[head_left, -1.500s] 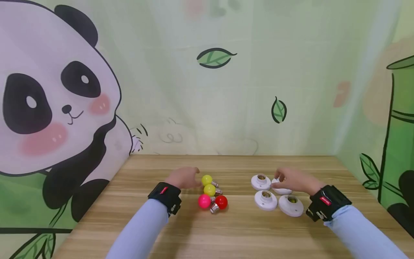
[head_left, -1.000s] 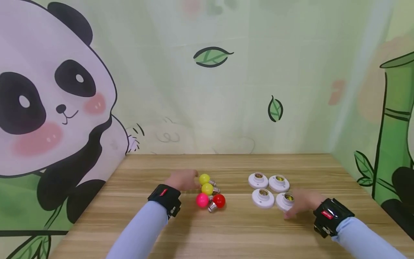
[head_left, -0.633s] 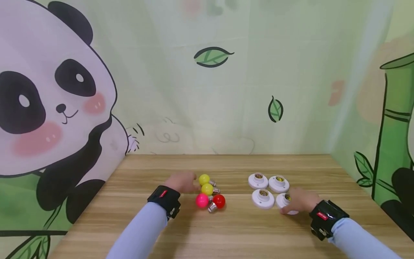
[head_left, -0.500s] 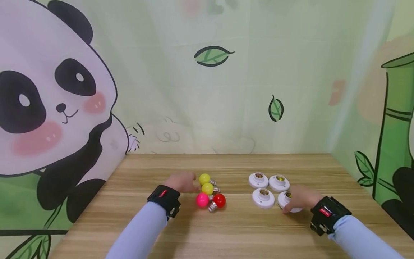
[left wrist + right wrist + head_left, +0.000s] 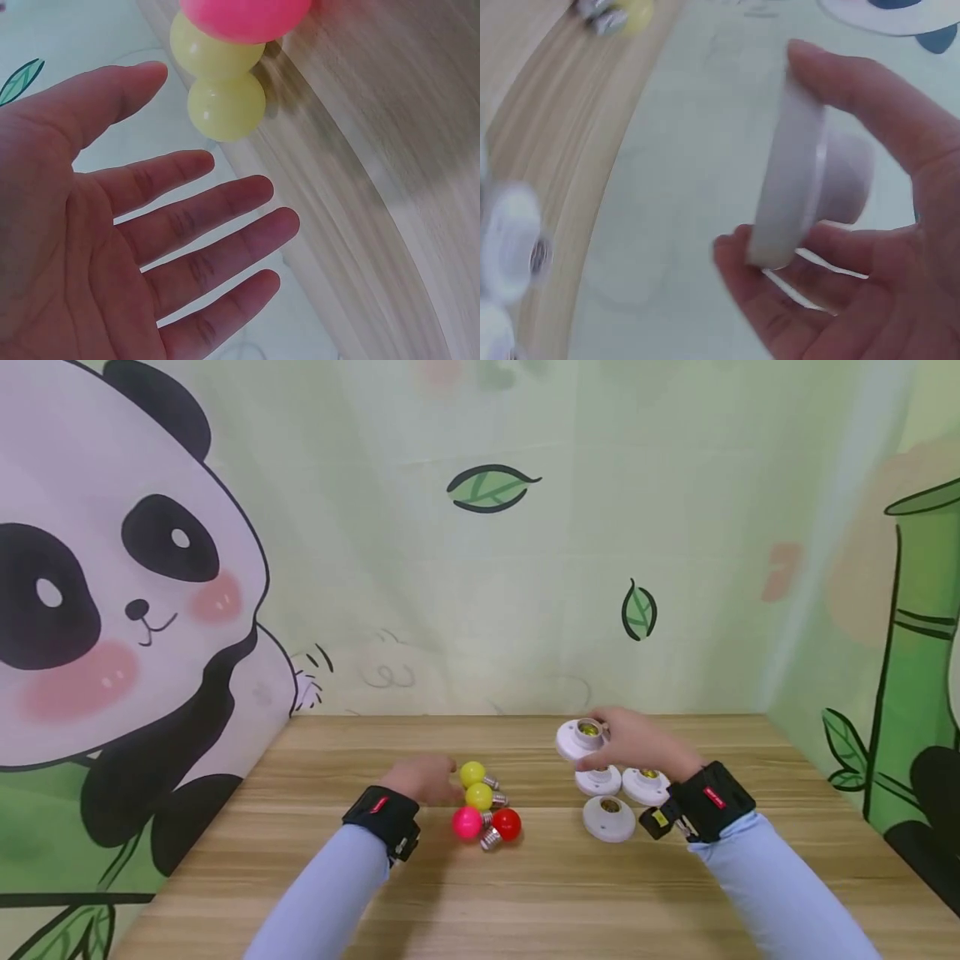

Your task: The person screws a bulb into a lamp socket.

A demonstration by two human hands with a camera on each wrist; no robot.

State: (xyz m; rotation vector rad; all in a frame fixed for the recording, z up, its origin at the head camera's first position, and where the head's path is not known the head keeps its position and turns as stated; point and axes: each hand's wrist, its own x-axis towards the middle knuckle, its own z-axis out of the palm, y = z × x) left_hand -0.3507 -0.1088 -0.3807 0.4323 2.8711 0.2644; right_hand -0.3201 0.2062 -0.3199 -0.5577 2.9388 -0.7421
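My right hand (image 5: 637,745) pinches a white round lamp holder (image 5: 573,740) by its rim, thumb on one edge and fingers on the other, raised above the table. Its brass-lined socket shows in the head view; in the right wrist view the lamp holder (image 5: 791,176) appears edge-on. Below it on the table sit three more lamp holders, the nearest one (image 5: 609,820) in full sight. My left hand (image 5: 423,779) hovers with spread fingers, holding nothing, just left of two yellow bulbs (image 5: 479,797), a pink bulb (image 5: 467,823) and a red bulb (image 5: 507,825).
The wood-grain table (image 5: 495,910) reaches back to a green cloth backdrop (image 5: 375,568) printed with a panda and leaves. Bulbs and lamp holders form two clusters with bare tabletop between them. Both wrists wear black camera straps.
My right hand went from the back lamp holders to the front right one, gripped it, then lifted it up and to the left over the others. My left hand has stayed nearly still.
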